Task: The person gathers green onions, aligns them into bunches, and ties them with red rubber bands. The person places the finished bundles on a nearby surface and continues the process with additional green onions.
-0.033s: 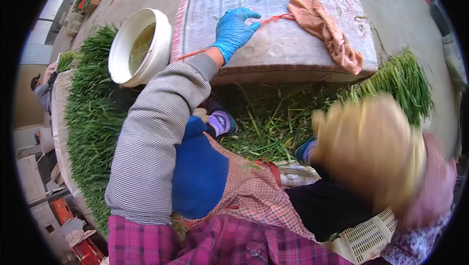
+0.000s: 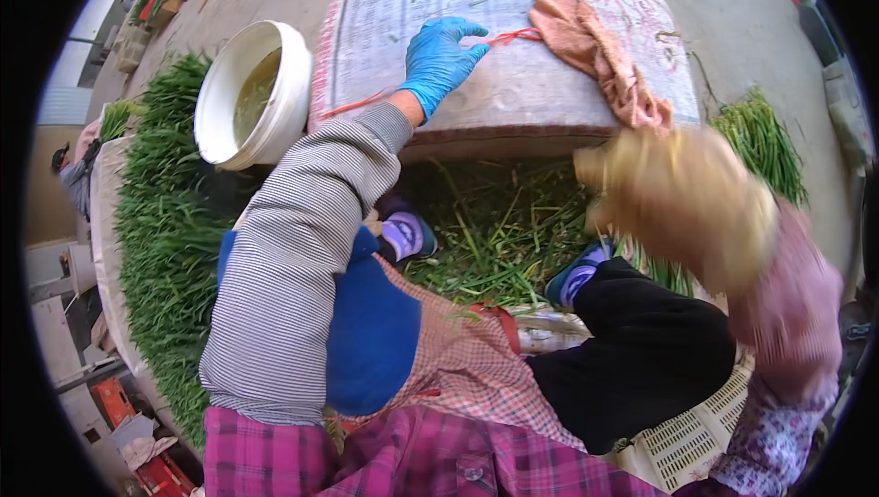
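My left hand [image 2: 441, 62], in a blue glove, reaches over a large padded block [image 2: 540, 94] wrapped in pale printed woven sheet. Its curled thumb and forefinger are at a thin red string [image 2: 513, 37], which they appear to pinch. The string runs on rightward to a crumpled pinkish cloth [image 2: 595, 58] lying on the block, and a red length also shows left of my wrist. My right hand [image 2: 687, 199], in a tan-yellow glove, is raised off the block's near right corner. Motion smears its fingers, so whether it holds anything is unclear.
A white bucket [image 2: 298, 85] with murky liquid stands left of the block. Long green leafy stalks [image 2: 165, 259] are piled along the left, with another bunch [image 2: 765, 149] at right. Loose leaves [image 2: 494, 250] litter the ground by my feet. A cream slatted crate [image 2: 691, 437] is at lower right.
My right hand has moved up and slightly left, uncovering my right knee and some green stalks. The left hand stays at the string. The whole view has shifted slightly.
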A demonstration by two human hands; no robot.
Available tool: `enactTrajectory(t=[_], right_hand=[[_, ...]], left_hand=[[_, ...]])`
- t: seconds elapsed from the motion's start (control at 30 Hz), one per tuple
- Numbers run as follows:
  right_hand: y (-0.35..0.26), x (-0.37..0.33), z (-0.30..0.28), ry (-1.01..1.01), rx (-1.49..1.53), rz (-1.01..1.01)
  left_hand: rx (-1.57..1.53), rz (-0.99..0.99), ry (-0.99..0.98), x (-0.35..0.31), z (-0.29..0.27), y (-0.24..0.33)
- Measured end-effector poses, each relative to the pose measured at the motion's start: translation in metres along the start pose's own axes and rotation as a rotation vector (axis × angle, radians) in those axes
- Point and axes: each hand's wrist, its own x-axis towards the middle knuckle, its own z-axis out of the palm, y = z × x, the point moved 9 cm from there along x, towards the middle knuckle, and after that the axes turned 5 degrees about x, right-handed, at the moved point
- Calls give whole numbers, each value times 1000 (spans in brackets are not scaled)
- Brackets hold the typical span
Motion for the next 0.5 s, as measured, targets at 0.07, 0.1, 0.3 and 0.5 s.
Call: enactTrajectory(t=[0.07, 0.1, 0.3, 0.5], right_hand=[[108, 9, 56, 87, 182, 279], [144, 1, 72, 76, 38, 481], [263, -7, 202, 629, 1649, 651], [246, -49, 142, 454, 472, 681]], left_hand=[[-81, -70, 39, 14, 31, 4], [-98, -99, 69, 19, 40, 11], [-274, -37, 87, 16, 72, 40], [-478, 130, 34, 4, 60, 56]])
